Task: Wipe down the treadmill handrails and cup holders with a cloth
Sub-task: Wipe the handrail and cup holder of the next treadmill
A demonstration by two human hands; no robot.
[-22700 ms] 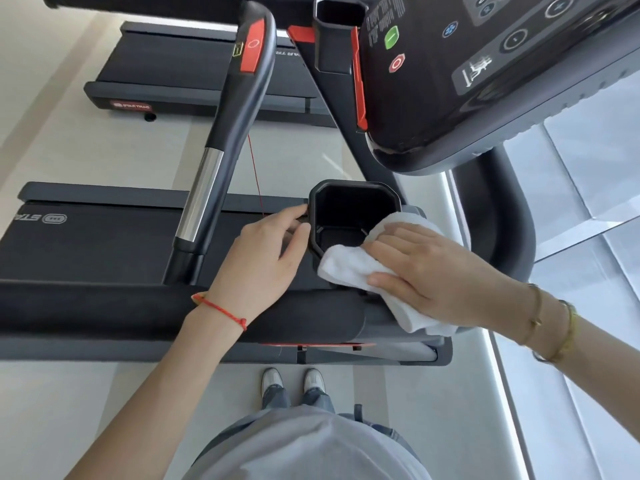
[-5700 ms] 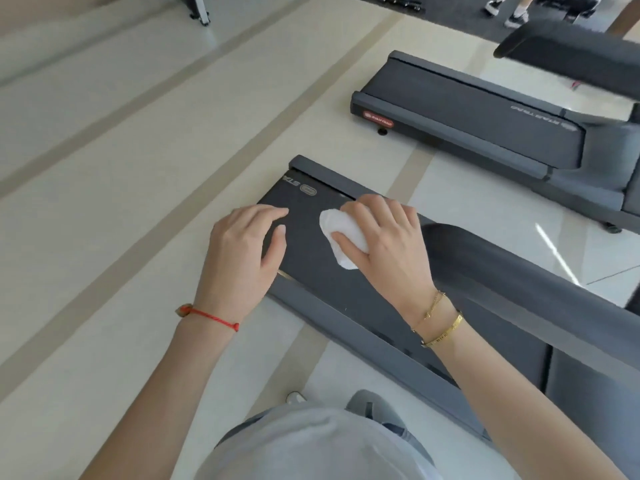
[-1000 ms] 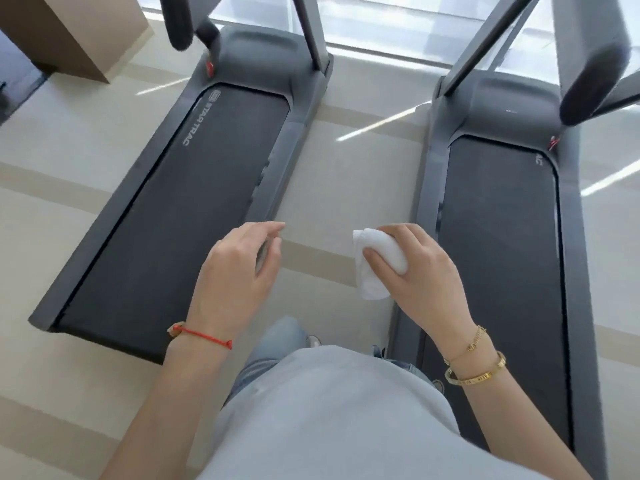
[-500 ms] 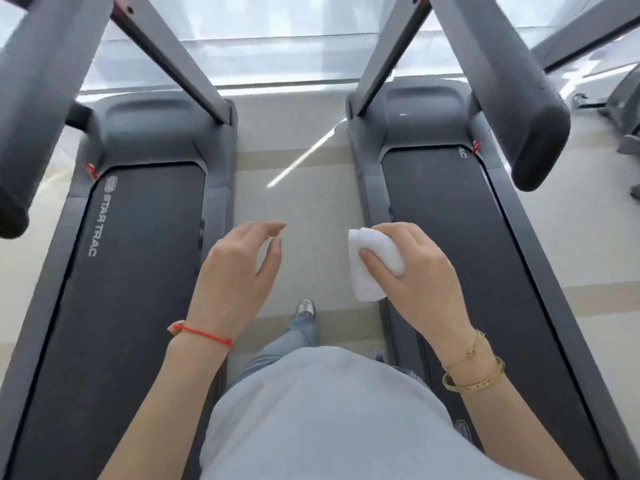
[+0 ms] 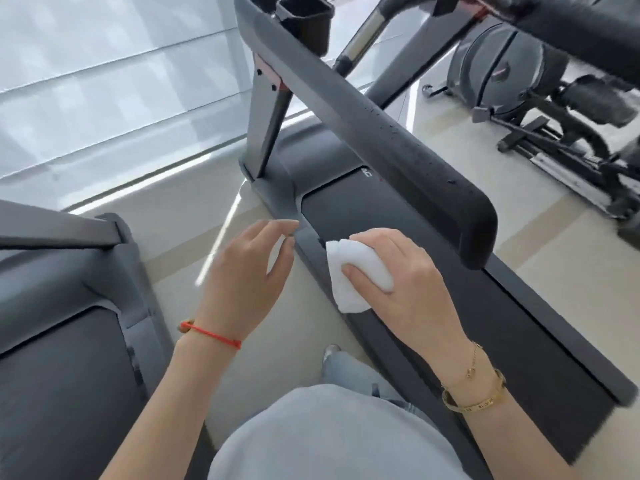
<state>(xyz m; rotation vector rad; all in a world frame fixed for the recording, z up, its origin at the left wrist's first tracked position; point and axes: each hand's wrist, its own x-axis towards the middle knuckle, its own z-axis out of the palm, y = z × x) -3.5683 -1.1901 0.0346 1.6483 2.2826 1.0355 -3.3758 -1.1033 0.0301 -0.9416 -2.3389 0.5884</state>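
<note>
My right hand (image 5: 398, 282) grips the folded white cloth (image 5: 356, 277) at centre frame, fingers curled over its top and thumb pressed into its near face; it touches nothing else. My left hand (image 5: 249, 271) hangs beside it, fingers relaxed and slightly bent, holding nothing. Half a second ago I faced two treadmill decks straight on; my view has since swung right, and the handrail (image 5: 398, 147) of the right-hand treadmill now runs diagonally from upper centre to centre right, just above the cloth. Droplets or specks show on its top surface. A black cup holder (image 5: 306, 20) sits at top centre, well apart from the cloth. I judge the next step to be this rail; cloth contact is not yet made. An exercise bike (image 5: 526, 77) stands upper right.
</note>
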